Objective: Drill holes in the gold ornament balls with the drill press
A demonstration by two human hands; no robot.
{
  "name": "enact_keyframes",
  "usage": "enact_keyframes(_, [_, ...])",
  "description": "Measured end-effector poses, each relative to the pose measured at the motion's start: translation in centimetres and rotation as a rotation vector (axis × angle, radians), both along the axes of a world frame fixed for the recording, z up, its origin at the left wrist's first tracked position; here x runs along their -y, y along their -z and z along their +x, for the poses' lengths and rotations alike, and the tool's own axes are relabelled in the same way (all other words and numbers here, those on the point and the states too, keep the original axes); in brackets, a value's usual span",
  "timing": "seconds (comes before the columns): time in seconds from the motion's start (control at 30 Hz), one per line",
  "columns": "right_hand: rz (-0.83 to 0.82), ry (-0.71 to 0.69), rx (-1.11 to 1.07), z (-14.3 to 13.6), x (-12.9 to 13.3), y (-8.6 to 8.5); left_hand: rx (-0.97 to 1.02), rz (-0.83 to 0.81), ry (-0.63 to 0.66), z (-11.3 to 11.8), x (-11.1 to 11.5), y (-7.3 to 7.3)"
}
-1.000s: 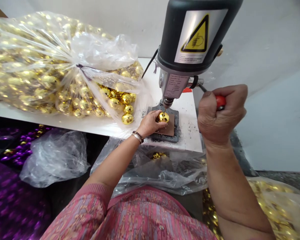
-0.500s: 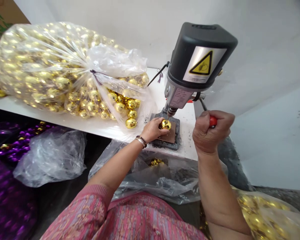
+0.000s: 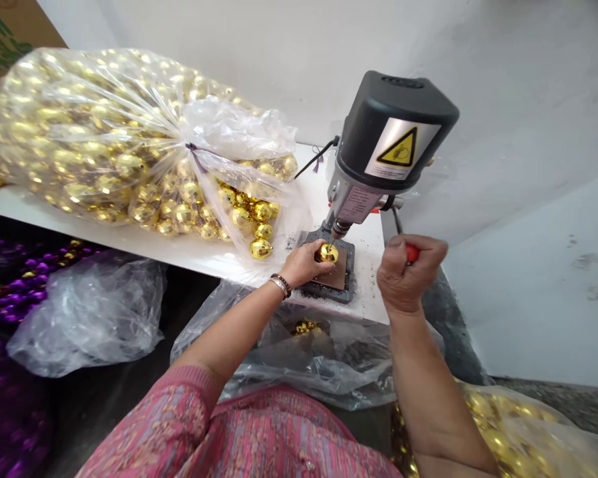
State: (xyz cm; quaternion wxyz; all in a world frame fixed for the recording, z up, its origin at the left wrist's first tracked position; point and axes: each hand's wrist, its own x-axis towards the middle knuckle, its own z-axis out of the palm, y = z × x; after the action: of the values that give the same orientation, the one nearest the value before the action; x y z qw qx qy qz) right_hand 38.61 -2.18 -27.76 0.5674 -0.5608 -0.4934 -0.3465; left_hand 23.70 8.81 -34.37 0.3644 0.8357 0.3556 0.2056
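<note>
A small drill press [image 3: 393, 143] with a dark motor housing and a warning sticker stands at the table's right end. Under its bit, my left hand [image 3: 306, 263] pinches a shiny gold ball ornament [image 3: 327, 253] against the brown board [image 3: 333, 274] on the press base [image 3: 349, 249]. The bit's tip meets the top of the ball; I cannot tell how deep it goes. My right hand [image 3: 409, 271] is wrapped round the red-knobbed feed lever [image 3: 412, 253] at the press's right side.
A big clear bag [image 3: 94, 146] of gold balls lies on the white table [image 3: 189, 256], several spilling from its mouth. An open plastic bag [image 3: 264, 362] hangs at the front edge. Purple balls [image 3: 34, 275] lie lower left; another bag of gold balls [image 3: 518, 425] is lower right.
The view has shifted slightly, so the drill press sits lower and further left in the picture. Both hands keep their holds on the ball ornament and the feed lever.
</note>
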Motion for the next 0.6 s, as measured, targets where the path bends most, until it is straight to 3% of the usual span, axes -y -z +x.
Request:
enact_keyframes(0.17, [-0.162,-0.024,-0.283,-0.4,-0.1,-7.4,0.015,-0.018,-0.019,-0.2,0.4,-0.2])
enact_keyframes(0.27, [-0.310,0.020,-0.441,-0.6,-0.6,-10.4,0.047,-0.030,-0.017,-0.9,1.0,-0.5])
enact_keyframes(0.37, [-0.362,0.044,-0.480,-0.6,-1.0,-11.0,0.071,-0.038,0.030,-2.9,2.0,-0.8])
enact_keyframes(0.53, [-0.313,0.006,-0.406,0.4,-1.3,-9.5,0.020,-0.016,0.248,-7.7,3.5,-0.9])
enact_keyframes(0.6, [-0.283,0.001,-0.359,0.9,-1.4,-9.0,0.015,0.015,0.201,-9.3,3.3,-0.8])
